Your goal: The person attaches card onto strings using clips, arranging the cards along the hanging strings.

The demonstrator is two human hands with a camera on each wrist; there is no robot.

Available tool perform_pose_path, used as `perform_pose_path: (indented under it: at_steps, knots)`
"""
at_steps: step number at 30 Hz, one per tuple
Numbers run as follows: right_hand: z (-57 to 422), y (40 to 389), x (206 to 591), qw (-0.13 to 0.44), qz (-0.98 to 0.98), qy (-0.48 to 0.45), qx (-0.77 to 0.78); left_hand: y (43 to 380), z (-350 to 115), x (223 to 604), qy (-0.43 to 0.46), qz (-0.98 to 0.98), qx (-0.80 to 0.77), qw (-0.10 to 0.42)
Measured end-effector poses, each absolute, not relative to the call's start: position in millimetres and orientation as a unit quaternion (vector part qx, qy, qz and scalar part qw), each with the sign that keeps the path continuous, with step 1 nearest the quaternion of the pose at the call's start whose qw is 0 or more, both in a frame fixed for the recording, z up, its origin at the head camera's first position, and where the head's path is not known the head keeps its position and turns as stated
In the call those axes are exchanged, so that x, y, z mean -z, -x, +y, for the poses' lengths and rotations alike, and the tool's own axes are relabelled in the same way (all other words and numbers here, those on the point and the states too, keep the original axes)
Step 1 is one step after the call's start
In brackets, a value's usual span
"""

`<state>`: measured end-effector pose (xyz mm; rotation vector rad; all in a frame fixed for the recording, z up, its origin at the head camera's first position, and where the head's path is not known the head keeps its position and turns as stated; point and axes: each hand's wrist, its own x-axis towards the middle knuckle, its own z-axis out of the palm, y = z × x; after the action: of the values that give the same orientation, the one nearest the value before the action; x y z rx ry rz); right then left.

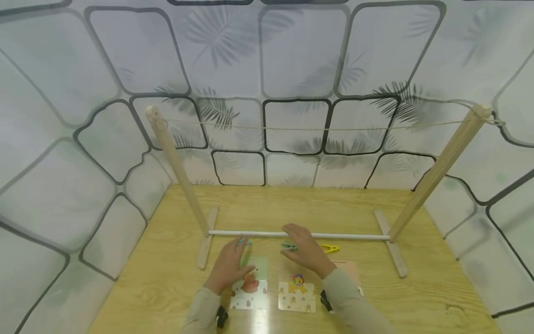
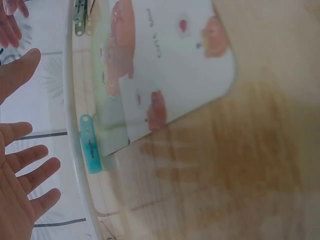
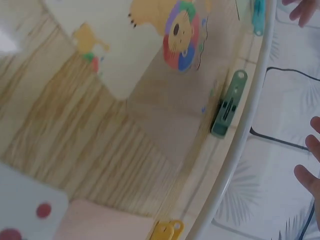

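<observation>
My left hand (image 1: 228,266) is over the left side of a card with a bear print (image 1: 250,294), fingers spread and nothing held. Just past its fingertips lies a turquoise clothespin (image 2: 90,145). My right hand (image 1: 308,250) hovers with parted fingers between a green clothespin (image 3: 229,104) and a yellow clothespin (image 1: 330,248), holding nothing. Below it lies a card with a lion print (image 1: 297,297). A pinkish card (image 1: 349,269) is partly hidden by the right forearm. In the right wrist view only some fingertips (image 3: 305,175) show at the edge.
A wooden frame stands on the table (image 1: 142,287), with a left post (image 1: 177,167), a right post (image 1: 438,171) and a low white bar (image 1: 350,236). A thin string (image 1: 292,129) runs between the post tops. A patterned wall covering (image 1: 300,51) encloses the table.
</observation>
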<state>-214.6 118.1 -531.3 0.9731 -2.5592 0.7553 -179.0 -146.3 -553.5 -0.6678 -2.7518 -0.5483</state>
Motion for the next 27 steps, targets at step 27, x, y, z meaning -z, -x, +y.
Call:
perform_pose_path:
  at_steps: [27]
  knots:
    - [53,244,543,0.118,-0.880,-0.417,-0.194,165,-162,570,0.198,-0.966,0.159,0.056]
